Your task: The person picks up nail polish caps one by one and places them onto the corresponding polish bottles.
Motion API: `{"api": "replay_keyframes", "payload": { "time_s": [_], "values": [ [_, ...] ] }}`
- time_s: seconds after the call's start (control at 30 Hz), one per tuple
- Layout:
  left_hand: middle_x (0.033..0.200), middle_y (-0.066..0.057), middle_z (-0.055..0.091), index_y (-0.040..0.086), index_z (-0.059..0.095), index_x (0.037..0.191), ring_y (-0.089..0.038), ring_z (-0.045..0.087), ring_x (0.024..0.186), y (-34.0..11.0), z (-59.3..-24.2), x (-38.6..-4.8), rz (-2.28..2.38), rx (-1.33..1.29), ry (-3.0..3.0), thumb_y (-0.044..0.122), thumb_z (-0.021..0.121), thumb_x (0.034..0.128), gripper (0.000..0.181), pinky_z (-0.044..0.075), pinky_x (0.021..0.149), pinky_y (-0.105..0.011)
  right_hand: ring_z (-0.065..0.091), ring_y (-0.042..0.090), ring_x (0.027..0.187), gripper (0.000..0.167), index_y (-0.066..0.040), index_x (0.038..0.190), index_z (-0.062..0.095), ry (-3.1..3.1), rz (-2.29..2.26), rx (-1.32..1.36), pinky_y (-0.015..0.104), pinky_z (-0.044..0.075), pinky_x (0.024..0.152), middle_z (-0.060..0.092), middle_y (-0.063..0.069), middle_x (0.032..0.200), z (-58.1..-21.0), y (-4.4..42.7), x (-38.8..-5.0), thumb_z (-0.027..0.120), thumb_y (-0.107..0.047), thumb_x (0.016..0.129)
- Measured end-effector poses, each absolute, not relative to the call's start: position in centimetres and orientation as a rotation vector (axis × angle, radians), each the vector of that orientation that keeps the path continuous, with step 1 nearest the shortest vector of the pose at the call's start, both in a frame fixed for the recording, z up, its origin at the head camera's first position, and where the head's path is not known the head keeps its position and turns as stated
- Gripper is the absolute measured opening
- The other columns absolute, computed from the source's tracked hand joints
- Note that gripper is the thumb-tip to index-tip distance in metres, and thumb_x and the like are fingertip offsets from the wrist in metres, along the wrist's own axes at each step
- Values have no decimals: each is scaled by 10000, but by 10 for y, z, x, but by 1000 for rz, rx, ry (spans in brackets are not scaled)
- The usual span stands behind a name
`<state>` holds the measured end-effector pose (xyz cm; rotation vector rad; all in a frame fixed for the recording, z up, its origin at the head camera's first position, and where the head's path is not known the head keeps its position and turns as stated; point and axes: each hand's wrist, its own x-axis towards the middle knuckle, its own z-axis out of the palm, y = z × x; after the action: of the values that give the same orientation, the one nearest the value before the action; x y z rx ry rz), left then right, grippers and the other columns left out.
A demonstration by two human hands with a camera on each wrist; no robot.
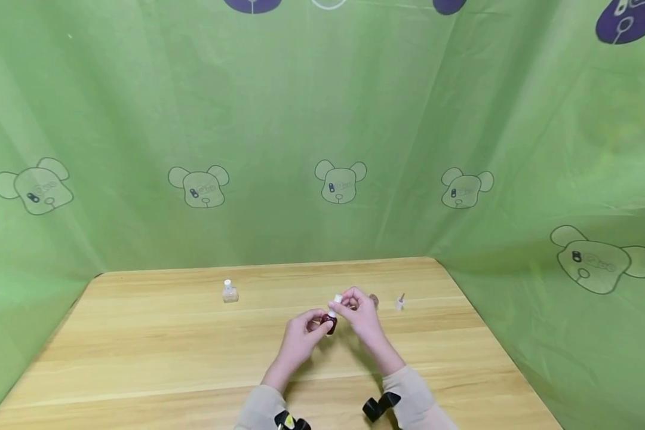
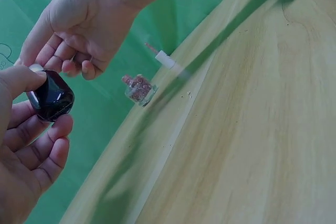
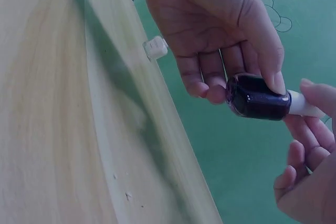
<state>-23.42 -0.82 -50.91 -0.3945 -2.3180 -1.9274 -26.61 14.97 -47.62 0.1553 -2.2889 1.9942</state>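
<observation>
My left hand [image 1: 300, 339] grips a dark red nail polish bottle [image 3: 257, 98] by its glass body, above the table. The thumb lies along one side of the bottle near its neck. With thumb and fingers, my right hand [image 1: 362, 315] pinches the bottle's white cap [image 3: 303, 104]. Cap and neck are in line, the bottle tilted; whether the cap is screwed tight I cannot tell. Beyond the right hand stands an uncapped glitter nail polish bottle [image 2: 139, 88], partly hidden in the head view. Beside it, a white brush cap [image 1: 400, 303] stands on the table with its brush pointing up.
A pale nail polish bottle [image 1: 229, 294] with a white cap stands toward the back left of the wooden table [image 1: 156, 358]. Green curtains [image 1: 279, 119] with printed bear heads hang behind the table and along its sides.
</observation>
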Motion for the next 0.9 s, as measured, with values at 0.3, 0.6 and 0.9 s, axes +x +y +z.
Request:
{"api": "replay_keyframes", "payload": {
  "time_s": [0.3, 0.6, 0.9],
  "values": [
    [1076, -214, 701, -36, 651, 1151, -67, 649, 778, -11, -510, -237, -2084, -373, -2239, 212, 671, 918, 341, 597, 740, -357, 627, 17, 1069, 420, -25, 1361, 505, -2394, 2131, 548, 377, 402, 1029, 644, 192, 1263, -474, 163, -268, 555, -209, 987],
    [1036, -207, 705, -40, 650, 1151, -45, 624, 776, -11, -509, -235, -2115, -417, -2260, 175, 656, 925, 313, 595, 784, -419, 643, 54, 1091, 414, 0, 1351, 505, -2426, 2131, 735, 494, 368, 1086, 642, 228, 1244, -471, 170, -268, 529, -220, 1001],
    [1040, -213, 701, -41, 654, 1155, -116, 625, 791, -11, -502, -231, -2088, -370, -2288, 170, 667, 917, 318, 602, 746, -344, 693, 61, 968, 364, 65, 1216, 577, -2371, 2063, 594, 342, 449, 1073, 670, 279, 1141, -471, 166, -266, 639, -152, 931]
  ]
}}
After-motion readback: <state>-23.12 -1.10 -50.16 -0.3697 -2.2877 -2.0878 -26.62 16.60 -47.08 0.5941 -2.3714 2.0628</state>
